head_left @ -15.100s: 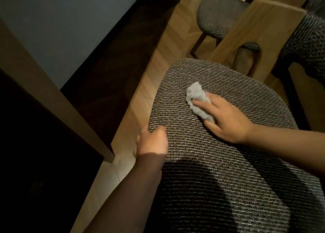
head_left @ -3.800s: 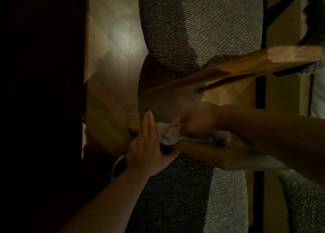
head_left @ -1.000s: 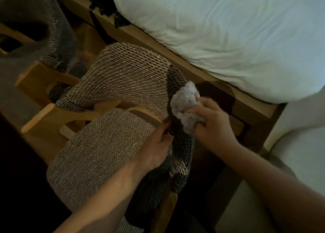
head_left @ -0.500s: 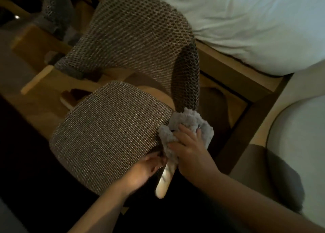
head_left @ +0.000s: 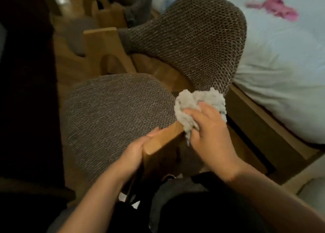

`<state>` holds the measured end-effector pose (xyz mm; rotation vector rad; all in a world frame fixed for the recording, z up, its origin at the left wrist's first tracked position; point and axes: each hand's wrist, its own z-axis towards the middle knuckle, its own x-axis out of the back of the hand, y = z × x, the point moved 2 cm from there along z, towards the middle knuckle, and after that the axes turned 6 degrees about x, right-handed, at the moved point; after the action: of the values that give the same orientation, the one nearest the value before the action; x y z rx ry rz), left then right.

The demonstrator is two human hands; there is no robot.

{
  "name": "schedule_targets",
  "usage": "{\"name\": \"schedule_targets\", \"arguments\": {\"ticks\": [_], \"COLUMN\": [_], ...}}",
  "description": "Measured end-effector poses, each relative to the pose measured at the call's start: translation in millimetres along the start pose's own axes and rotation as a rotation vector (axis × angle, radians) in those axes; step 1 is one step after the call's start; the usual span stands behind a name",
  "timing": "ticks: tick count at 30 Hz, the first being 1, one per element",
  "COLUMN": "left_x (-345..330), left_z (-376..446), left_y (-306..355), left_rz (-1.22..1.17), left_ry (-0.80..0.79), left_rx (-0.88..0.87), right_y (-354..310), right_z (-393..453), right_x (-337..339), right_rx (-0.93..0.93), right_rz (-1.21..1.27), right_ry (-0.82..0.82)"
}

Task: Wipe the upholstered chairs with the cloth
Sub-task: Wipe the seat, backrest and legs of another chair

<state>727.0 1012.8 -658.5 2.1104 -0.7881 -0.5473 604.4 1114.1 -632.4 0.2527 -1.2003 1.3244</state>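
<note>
Right hand (head_left: 213, 136) has the grey cloth (head_left: 197, 106) bunched up, fingers curled round it, pressed on the chair's wooden arm (head_left: 167, 137) at the seat's (head_left: 119, 120) 3 o'clock edge, backrest (head_left: 193, 35) at 12. Left hand (head_left: 135, 153) grips the arm end w/ fingers wrapped. Risk imo: cloth's loosely wadded, could snag on the coarse weave & drag out of the grip

A single head-worn view looks steeply down and forward from close above the chair seat (head_left: 116, 120). The bed (head_left: 281, 60) lies beyond and right of the fingers (head_left: 195, 112), forearms entering from the bottom edge.
</note>
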Motion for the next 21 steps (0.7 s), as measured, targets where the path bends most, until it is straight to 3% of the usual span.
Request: {"name": "schedule_targets", "arguments": {"ticks": [3,6,11,14,18,21], "left_x": [5.7,9.0,10.2,4.4,4.8,2.6], "left_z": [-22.5,-41.1,-59.3,-68.9,-69.6,-69.3], "left_y": [-20.7,-37.3,-14.3,2.1,4.5,10.2], "left_rz": [0.047,-0.004,-0.057,0.024,0.276,0.510], "left_ry": [0.195,0.216,0.221,0.122,0.131,0.203], "left_rx": [-0.102,-0.087,-0.176,-0.221,-0.189,-0.182], "right_y": [-9.3,-36.4,-71.0,-53.4,-21.3,-38.7], "right_z": [-3.0,-11.6,-32.9,-26.0,-18.7,-36.7], "right_x": [-3.0,-2.1,-1.9,6.8,16.8,4.8], "right_rx": [-0.066,-0.050,0.335,0.398,0.098,-0.120], "right_rz": [0.062,0.002,-0.152,-0.165,-0.071,0.047], "right_ry": [-0.042,-0.137,-0.369,-0.416,-0.302,-0.274]}}
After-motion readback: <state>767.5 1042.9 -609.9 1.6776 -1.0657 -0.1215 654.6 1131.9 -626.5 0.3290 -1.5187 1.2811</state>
